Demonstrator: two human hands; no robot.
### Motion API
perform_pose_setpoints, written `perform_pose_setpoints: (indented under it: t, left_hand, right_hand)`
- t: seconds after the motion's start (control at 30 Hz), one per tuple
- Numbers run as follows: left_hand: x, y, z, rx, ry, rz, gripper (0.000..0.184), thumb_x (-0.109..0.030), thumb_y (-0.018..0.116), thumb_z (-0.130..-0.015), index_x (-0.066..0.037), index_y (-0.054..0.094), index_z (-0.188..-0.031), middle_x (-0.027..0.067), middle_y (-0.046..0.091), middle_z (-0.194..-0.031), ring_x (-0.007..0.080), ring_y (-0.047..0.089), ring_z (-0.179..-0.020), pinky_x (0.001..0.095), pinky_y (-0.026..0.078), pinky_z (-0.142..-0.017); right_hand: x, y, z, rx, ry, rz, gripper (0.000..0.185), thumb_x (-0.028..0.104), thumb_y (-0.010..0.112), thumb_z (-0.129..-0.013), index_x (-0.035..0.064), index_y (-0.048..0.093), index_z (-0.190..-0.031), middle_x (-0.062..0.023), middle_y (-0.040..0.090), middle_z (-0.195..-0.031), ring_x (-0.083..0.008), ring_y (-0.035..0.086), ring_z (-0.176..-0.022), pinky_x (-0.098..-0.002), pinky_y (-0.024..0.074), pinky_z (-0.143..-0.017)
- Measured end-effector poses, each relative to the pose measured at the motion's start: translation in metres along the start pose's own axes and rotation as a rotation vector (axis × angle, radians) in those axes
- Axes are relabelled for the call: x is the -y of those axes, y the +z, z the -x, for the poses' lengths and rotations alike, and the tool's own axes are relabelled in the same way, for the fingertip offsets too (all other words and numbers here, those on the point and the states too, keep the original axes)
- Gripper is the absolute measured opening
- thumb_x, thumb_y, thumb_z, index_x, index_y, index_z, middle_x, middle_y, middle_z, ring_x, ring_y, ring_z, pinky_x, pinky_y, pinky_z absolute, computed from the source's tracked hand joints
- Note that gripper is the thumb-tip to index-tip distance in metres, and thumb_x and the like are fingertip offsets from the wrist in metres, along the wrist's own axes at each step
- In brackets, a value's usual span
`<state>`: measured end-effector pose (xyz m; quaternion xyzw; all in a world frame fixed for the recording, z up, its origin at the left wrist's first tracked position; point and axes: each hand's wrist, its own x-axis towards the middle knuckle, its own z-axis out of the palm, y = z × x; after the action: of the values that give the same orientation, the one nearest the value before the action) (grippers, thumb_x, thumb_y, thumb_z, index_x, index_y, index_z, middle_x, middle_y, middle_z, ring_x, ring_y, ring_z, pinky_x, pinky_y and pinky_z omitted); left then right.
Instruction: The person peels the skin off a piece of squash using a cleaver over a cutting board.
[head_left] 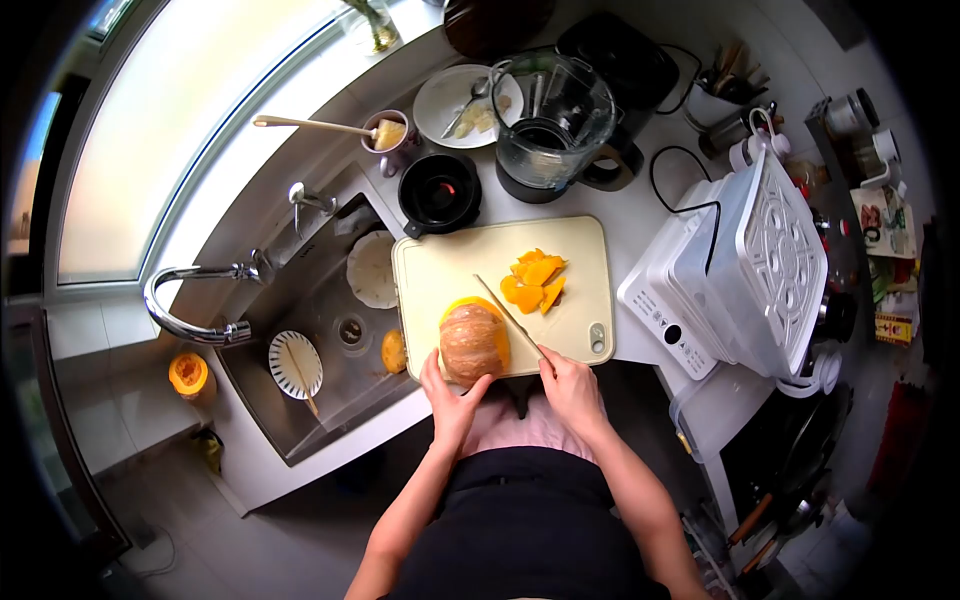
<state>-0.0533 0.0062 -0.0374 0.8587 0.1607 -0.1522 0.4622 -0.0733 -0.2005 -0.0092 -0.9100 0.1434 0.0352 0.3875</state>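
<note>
On the cream cutting board [420, 270] lies a large piece of pumpkin [470, 343] with ribbed tan skin and orange flesh showing at its upper and right edges. My left hand [452, 398] rests against its lower left side, thumb and fingers apart around the near end. A knife [508, 313] is in my right hand [572, 390], its blade slanting up and left just beside the pumpkin's right side. Several cut orange pieces [535, 280] sit in a pile farther right on the board.
Left of the board is a sink [350, 400] with dishes and a faucet [200, 271]. Behind stand a black bowl [440, 193], a mug [392, 150], a plate [430, 105] and a glass jug [555, 120]. A white steamer [730, 270] is at the right.
</note>
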Motion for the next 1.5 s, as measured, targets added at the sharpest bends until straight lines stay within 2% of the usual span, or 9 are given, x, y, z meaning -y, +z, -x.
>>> perform_pose_setpoints:
  t: [0.03, 0.07, 0.17, 0.23, 0.47, 1.23, 1.33, 1.4, 1.5]
  left_hand:
    - [-0.01, 0.001, -0.003, -0.043, 0.242, -0.163, 0.105, -0.029, 0.089, -0.068, -0.003, 0.027, -0.149, 0.0234, 0.028, -0.149, 0.0386, 0.034, -0.137, 0.0476, 0.033, -0.112]
    - [-0.021, 0.0, -0.007, -0.028, 0.259, -0.175, 0.11, -0.025, 0.091, -0.063, -0.004, 0.026, -0.15, 0.0234, 0.024, -0.153, 0.0406, 0.024, -0.144, 0.0477, 0.025, -0.117]
    - [-0.016, -0.001, -0.029, 0.059, 0.398, -0.263, 0.114, -0.027, 0.092, -0.06, -0.008, 0.026, -0.151, 0.024, 0.021, -0.155, 0.0425, 0.025, -0.142, 0.0507, 0.027, -0.116]
    - [-0.015, 0.0, -0.036, 0.126, 0.409, -0.207, 0.115, -0.026, 0.093, -0.058, -0.009, 0.027, -0.151, 0.0223, 0.023, -0.156, 0.0422, 0.027, -0.142, 0.05, 0.027, -0.116]
    - [-0.015, 0.037, -0.036, -0.071, 0.276, -0.061, 0.11, -0.017, 0.088, -0.063, -0.007, 0.022, -0.151, 0.0244, 0.02, -0.153, 0.043, 0.023, -0.142, 0.0486, 0.023, -0.118]
    - [-0.035, 0.011, -0.048, 0.138, 0.473, -0.293, 0.111, -0.013, 0.089, -0.057, 0.001, 0.027, -0.149, 0.0241, 0.025, -0.155, 0.0417, 0.026, -0.142, 0.0458, 0.024, -0.119]
    - [-0.025, 0.015, -0.049, 0.086, 0.446, -0.145, 0.095, -0.012, 0.09, -0.055, -0.001, 0.045, -0.139, 0.0231, 0.041, -0.145, 0.0415, 0.037, -0.135, 0.0461, 0.031, -0.113]
    - [-0.02, 0.015, -0.052, 0.209, 0.323, -0.113, 0.075, -0.011, 0.09, -0.053, -0.002, 0.06, -0.121, 0.0198, 0.055, -0.127, 0.0402, 0.048, -0.12, 0.0465, 0.038, -0.103]
    - [-0.019, 0.017, -0.051, 0.126, 0.391, -0.066, 0.062, -0.01, 0.09, -0.053, -0.003, 0.065, -0.109, 0.0168, 0.06, -0.113, 0.0385, 0.052, -0.107, 0.0463, 0.041, -0.095]
  right_hand:
    - [0.004, 0.0, -0.001, 0.006, -0.008, 0.006, 0.025, 0.018, 0.061, -0.092, 0.007, 0.07, -0.112, -0.0197, 0.068, -0.077, -0.0376, 0.067, -0.069, -0.0474, 0.0536, -0.065]
    - [0.008, -0.001, -0.001, 0.01, -0.011, 0.012, 0.026, 0.017, 0.061, -0.091, 0.0073, 0.07, -0.113, -0.0199, 0.068, -0.078, -0.0376, 0.067, -0.069, -0.0473, 0.0537, -0.064]
    - [0.01, -0.003, 0.006, 0.028, -0.057, 0.062, 0.031, 0.016, 0.062, -0.089, 0.0084, 0.067, -0.118, -0.0186, 0.067, -0.077, -0.0368, 0.067, -0.068, -0.0466, 0.0539, -0.062]
    - [0.009, -0.003, 0.018, 0.036, -0.086, 0.099, 0.035, 0.016, 0.064, -0.087, 0.0093, 0.066, -0.122, -0.0171, 0.066, -0.076, -0.036, 0.067, -0.067, -0.0459, 0.054, -0.061]
    - [-0.003, -0.005, 0.063, 0.011, -0.06, 0.273, 0.058, 0.016, 0.074, -0.076, 0.0139, 0.06, -0.133, -0.0098, 0.055, -0.076, -0.03, 0.063, -0.061, -0.0421, 0.0522, -0.055]
    - [-0.034, 0.016, 0.032, -0.108, -0.297, 0.24, 0.05, 0.008, 0.069, -0.08, 0.0096, 0.063, -0.13, -0.0062, 0.053, -0.067, -0.0222, 0.061, -0.054, -0.0348, 0.0511, -0.05]
    - [-0.032, 0.032, 0.027, -0.168, -0.308, 0.264, 0.048, 0.007, 0.069, -0.08, 0.0088, 0.064, -0.129, -0.0063, 0.052, -0.066, -0.0226, 0.06, -0.053, -0.0354, 0.0507, -0.049]
    - [-0.025, 0.037, 0.023, -0.2, -0.303, 0.287, 0.046, 0.006, 0.067, -0.081, 0.0088, 0.065, -0.127, -0.0057, 0.051, -0.065, -0.0215, 0.06, -0.052, -0.0345, 0.0505, -0.049]
    - [-0.022, 0.04, 0.017, -0.231, -0.337, 0.318, 0.044, 0.004, 0.064, -0.081, 0.0073, 0.067, -0.125, -0.0038, 0.048, -0.062, -0.0175, 0.059, -0.049, -0.031, 0.0495, -0.046]
